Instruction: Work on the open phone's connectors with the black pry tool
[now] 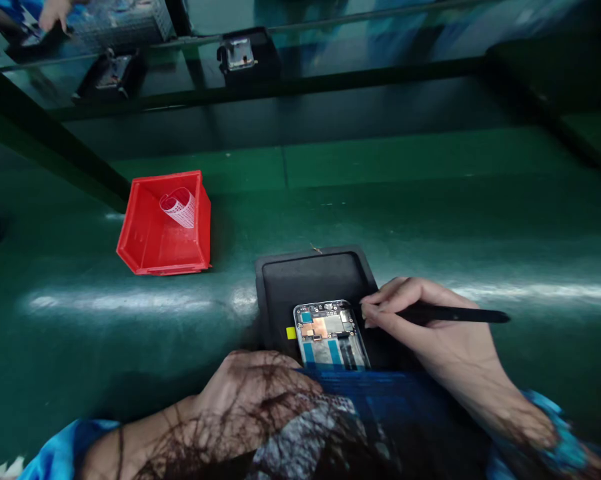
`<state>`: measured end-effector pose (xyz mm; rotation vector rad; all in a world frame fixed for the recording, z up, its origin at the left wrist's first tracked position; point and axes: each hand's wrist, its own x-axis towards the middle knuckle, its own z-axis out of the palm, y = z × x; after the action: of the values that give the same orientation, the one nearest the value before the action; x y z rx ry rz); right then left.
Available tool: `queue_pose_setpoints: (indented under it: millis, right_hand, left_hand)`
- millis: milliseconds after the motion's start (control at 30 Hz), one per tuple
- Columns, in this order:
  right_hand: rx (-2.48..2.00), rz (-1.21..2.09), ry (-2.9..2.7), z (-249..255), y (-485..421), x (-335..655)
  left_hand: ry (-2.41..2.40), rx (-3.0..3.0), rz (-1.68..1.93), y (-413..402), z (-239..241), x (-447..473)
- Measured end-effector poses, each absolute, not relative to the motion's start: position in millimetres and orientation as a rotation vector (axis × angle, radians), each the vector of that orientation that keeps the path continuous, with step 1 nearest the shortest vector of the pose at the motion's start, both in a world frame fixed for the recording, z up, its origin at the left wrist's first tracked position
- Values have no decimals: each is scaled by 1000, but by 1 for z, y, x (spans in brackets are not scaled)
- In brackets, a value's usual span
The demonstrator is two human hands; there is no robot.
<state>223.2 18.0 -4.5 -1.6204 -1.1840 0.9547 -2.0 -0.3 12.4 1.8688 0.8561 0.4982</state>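
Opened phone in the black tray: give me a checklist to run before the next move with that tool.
1. Opened phone seated in black tray: ok.
2. Black tool gripped in right hand: ok.
3. Tool tip on the right spot: cannot tell, fingers hide it.
4. Left hand steadying the tray: cannot tell, hair blocks it.
5. Red bin clear of the hands: ok.

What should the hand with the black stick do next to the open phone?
Probably ease the black stick's tip down onto the open phone. The right hand holds it at the phone's right edge, and the left hand rests by the black tray.
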Motion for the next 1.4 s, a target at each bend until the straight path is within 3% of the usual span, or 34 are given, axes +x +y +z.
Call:
queue_pose_setpoints:
  millis: [267,1000,1400]
  right_hand:
    - [-1478,1144,-1133,-6,-2,241]
    - [-1141,1132,-1348,11,-24,198]
    - [-1478,1052,-1168,11,-13,217]
  left_hand:
    - [816,1832,424,8,24,-1]
    - [1023,1559,520,1,19,3]
    - [997,1613,510,3,18,2]
